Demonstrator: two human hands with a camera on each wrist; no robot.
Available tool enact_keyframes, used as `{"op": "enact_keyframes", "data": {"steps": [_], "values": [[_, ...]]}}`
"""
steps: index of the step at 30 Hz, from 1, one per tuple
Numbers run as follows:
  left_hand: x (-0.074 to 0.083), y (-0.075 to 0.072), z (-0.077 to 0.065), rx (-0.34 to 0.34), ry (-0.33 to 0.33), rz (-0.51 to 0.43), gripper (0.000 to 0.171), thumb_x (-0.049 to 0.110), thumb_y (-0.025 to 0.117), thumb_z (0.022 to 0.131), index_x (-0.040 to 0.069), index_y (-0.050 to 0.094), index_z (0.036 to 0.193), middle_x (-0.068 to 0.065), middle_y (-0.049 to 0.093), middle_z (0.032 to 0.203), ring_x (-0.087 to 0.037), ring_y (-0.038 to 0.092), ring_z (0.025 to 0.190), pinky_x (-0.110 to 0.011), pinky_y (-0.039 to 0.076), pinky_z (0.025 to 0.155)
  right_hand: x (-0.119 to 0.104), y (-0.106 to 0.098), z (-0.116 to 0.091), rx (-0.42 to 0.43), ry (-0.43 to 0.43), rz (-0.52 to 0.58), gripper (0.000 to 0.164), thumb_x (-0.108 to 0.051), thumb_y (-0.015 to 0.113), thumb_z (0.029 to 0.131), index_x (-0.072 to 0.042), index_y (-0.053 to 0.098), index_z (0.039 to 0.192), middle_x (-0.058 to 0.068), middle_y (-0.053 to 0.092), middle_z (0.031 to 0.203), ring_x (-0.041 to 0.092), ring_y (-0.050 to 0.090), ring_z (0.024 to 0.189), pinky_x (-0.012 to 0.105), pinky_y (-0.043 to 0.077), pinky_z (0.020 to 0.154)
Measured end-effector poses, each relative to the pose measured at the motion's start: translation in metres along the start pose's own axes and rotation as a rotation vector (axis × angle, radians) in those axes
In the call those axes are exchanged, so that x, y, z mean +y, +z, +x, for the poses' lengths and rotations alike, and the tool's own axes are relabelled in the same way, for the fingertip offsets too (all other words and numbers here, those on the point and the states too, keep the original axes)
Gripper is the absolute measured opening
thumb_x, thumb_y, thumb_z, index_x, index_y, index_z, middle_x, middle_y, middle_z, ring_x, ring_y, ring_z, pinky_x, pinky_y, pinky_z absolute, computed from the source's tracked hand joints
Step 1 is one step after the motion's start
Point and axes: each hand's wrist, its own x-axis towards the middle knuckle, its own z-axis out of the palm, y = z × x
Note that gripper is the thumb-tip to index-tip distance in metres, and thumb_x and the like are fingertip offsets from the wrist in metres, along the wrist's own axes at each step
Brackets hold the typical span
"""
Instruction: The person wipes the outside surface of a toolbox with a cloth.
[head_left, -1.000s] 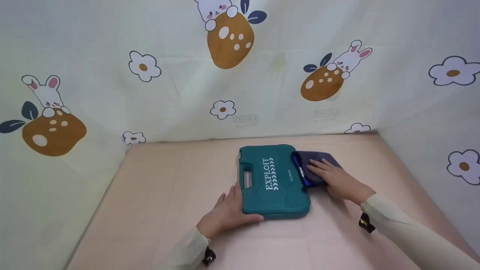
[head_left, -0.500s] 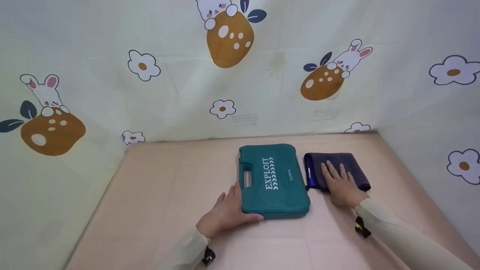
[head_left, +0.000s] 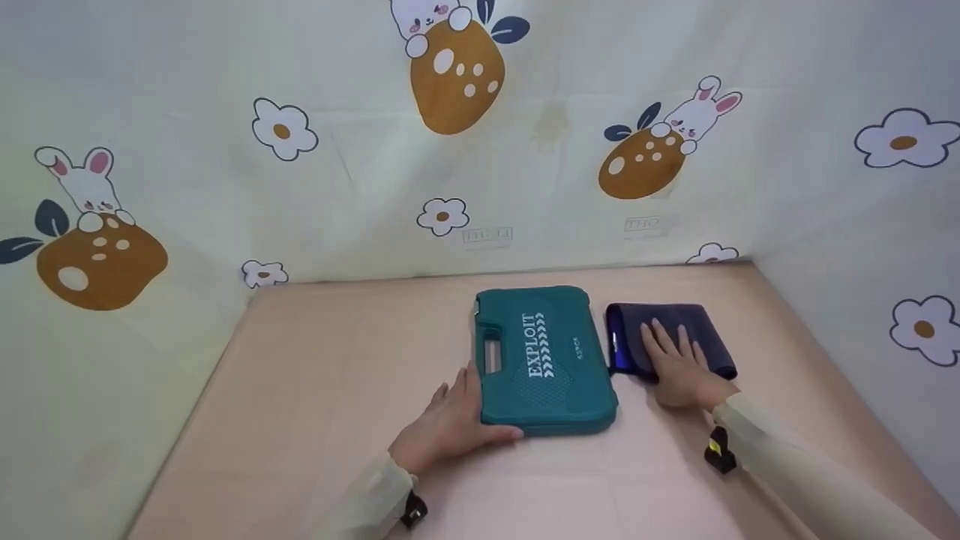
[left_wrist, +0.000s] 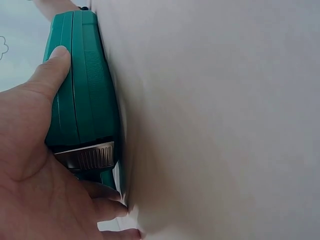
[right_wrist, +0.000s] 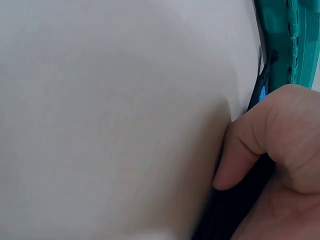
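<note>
A green plastic tool case (head_left: 544,405) lettered EXPLOIT lies flat on the table, its handle cut-out facing left. My left hand (head_left: 442,424) rests against its near left corner, thumb along the front side and fingers along the left side. In the left wrist view a metal latch (left_wrist: 90,156) shows near the palm. To the right of the case lies a folded dark navy pouch (head_left: 709,337) with a bright blue inner edge. My right hand (head_left: 679,371) rests on it with fingers spread. In the right wrist view the thumb (right_wrist: 237,160) lies along the pouch's near edge.
A pale pink cloth covers the table (head_left: 337,375). Behind and at both sides stand pale curtain walls (head_left: 360,195) printed with rabbits, fruit and flowers. A dark strap (head_left: 720,450) sits at the right wrist, another strap (head_left: 413,510) at the left.
The right hand and the navy pouch have shifted right; the pouch overlapped the case's right edge and now lies beside it. The left hand and case have stayed in place.
</note>
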Motion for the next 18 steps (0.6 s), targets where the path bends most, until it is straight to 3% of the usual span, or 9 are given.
{"op": "enact_keyframes", "data": {"steps": [12, 18], "values": [[-0.004, -0.003, -0.001, -0.023, 0.004, 0.045, 0.135, 0.077, 0.070, 0.076, 0.001, -0.004, 0.160, -0.024, 0.017, 0.164, -0.036, 0.024, 0.148, -0.058, 0.010, 0.117, 0.001, 0.004, -0.003, 0.045, -0.020, 0.016, 0.090, 0.000, 0.063, 0.090, 0.002, 0.009, 0.161, 0.030, -0.002, 0.164, 0.060, -0.012, 0.142, 0.072, -0.003, 0.109], [-0.014, -0.029, -0.011, -0.082, 0.016, 0.086, 0.111, 0.078, 0.050, 0.090, 0.007, 0.005, 0.164, -0.016, 0.008, 0.168, -0.038, 0.006, 0.152, -0.061, 0.008, 0.116, -0.008, -0.014, -0.017, -0.049, -0.120, -0.048, 0.089, -0.008, 0.068, 0.089, -0.006, 0.018, 0.163, 0.027, 0.003, 0.165, 0.060, -0.003, 0.144, 0.074, 0.006, 0.108]]}}
